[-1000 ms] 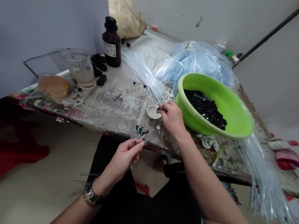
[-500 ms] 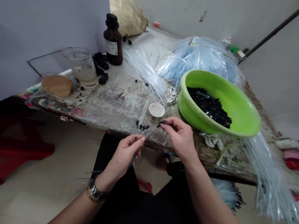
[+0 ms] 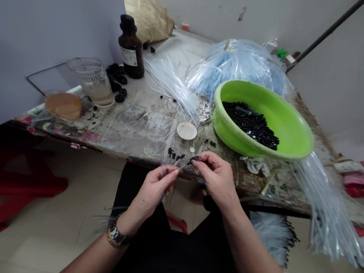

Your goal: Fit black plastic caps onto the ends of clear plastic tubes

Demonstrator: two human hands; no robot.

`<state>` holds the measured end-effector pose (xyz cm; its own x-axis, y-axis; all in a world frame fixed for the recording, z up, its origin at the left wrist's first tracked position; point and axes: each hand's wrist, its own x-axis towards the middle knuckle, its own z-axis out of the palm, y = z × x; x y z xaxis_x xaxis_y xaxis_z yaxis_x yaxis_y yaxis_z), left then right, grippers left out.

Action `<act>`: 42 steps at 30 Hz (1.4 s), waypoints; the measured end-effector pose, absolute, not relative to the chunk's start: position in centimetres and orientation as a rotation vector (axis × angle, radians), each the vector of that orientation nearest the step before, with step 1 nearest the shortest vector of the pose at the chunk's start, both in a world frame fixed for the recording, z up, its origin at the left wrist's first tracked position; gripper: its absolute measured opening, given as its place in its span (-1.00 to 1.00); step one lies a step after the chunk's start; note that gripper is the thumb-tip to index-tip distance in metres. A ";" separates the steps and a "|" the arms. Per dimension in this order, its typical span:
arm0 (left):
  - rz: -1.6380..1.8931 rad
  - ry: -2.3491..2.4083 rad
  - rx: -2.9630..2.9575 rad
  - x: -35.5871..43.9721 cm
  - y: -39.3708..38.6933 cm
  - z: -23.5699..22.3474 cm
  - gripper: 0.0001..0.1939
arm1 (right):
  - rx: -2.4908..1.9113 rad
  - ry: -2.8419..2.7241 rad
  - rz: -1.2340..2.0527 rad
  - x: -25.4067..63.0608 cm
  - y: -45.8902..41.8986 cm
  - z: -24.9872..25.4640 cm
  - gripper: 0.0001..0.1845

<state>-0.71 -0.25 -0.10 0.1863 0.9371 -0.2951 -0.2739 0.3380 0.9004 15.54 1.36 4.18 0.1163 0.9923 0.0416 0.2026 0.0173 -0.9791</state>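
My left hand (image 3: 160,184) is closed around several thin clear plastic tubes (image 3: 166,163), with black tips (image 3: 173,155) on their upper ends. Opposite it, my right hand (image 3: 215,171) pinches a small black tip (image 3: 193,159) between thumb and forefinger, at the end of one tube. Dark stains mark the fingertips of both hands. Just beyond lies a shallow white dish (image 3: 187,131). To the right, a green basin (image 3: 299,141) holds a heap of small black pieces (image 3: 252,126).
A brown bottle (image 3: 130,52), a clear cup (image 3: 92,82) and a round tan block (image 3: 63,106) stand at the left of the stained table (image 3: 130,126). Bundles of clear tubing (image 3: 242,66) lie behind the basin. More tubes (image 3: 322,205) hang over the right edge. A red stool (image 3: 15,187) is below left.
My right hand has brought the black tip down to a tube in my left hand. The view has shifted slightly. Small black pieces on the table beside the basin now show.
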 end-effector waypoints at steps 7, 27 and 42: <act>1.005 1.003 0.817 -0.6 -0.5 -0.1 -0.83 | -1.397 -1.316 0.980 15.5 1.0 3.8 -0.90; 0.973 1.052 0.898 -0.5 -0.5 -0.1 -0.81 | -1.392 -1.731 0.590 16.3 -0.4 4.1 -0.85; 0.985 1.094 1.296 -0.8 -0.4 0.4 -0.84 | -1.380 -1.902 0.502 16.7 -1.0 4.2 -0.81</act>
<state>-0.84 -0.36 0.39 0.2222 0.9733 -0.0577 0.0445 0.0490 0.9978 16.65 -1.04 4.24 -0.1656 0.9315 0.3239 0.6500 0.3501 -0.6745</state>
